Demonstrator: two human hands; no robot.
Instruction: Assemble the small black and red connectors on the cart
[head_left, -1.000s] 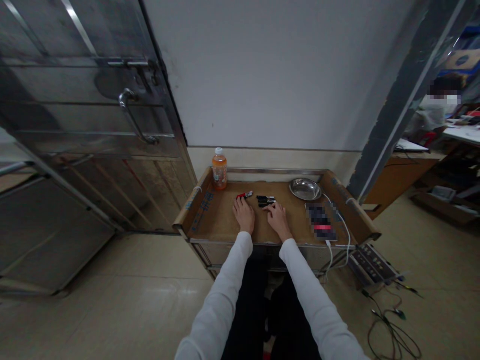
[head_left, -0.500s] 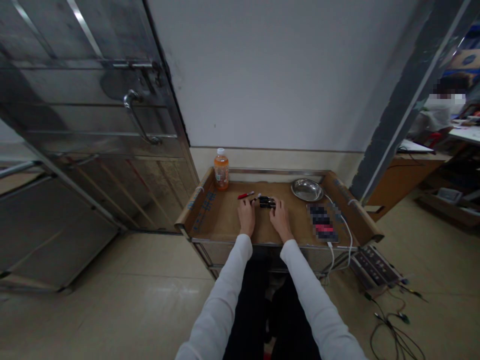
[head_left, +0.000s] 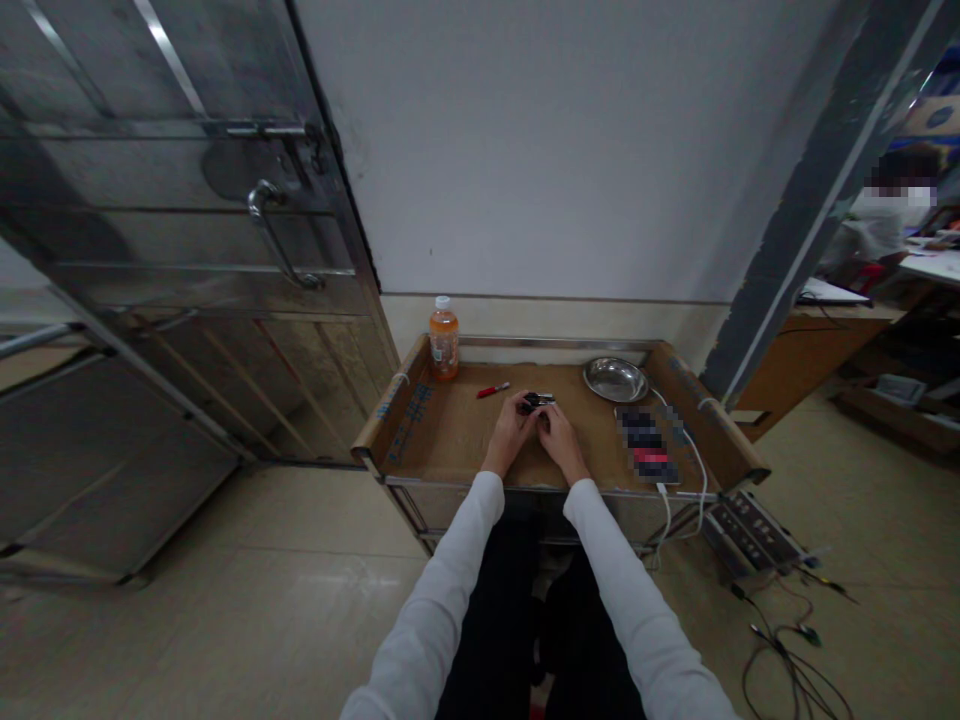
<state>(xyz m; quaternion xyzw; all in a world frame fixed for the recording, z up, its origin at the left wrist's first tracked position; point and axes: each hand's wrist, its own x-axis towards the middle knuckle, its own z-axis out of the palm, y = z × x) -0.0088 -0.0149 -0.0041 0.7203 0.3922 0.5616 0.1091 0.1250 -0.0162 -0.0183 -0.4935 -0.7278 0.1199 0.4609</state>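
My left hand [head_left: 510, 436] and my right hand [head_left: 559, 440] meet over the middle of the cardboard-covered cart top [head_left: 450, 440]. Between their fingertips is a small bundle of black marker pens [head_left: 538, 401] with pale ends pointing right. Both hands are closed on it, the left at its left end and the right at its near right side. How many pens there are cannot be made out, since fingers cover part of them. A red marker pen [head_left: 493, 390] lies apart, just beyond my left hand.
An orange drink bottle [head_left: 444, 340] stands at the back left. At the back right sits a round metal dish [head_left: 615, 380]. Nearer, a phone [head_left: 646, 446] lies with a white cable [head_left: 703, 470] attached. Cardboard sides rise left and right. Cables [head_left: 787, 650] trail on the floor.
My hands have come closer together around the black marker pens. My left hand has moved right, off the pen beside the red one, and the black pens are now gathered into one bundle.
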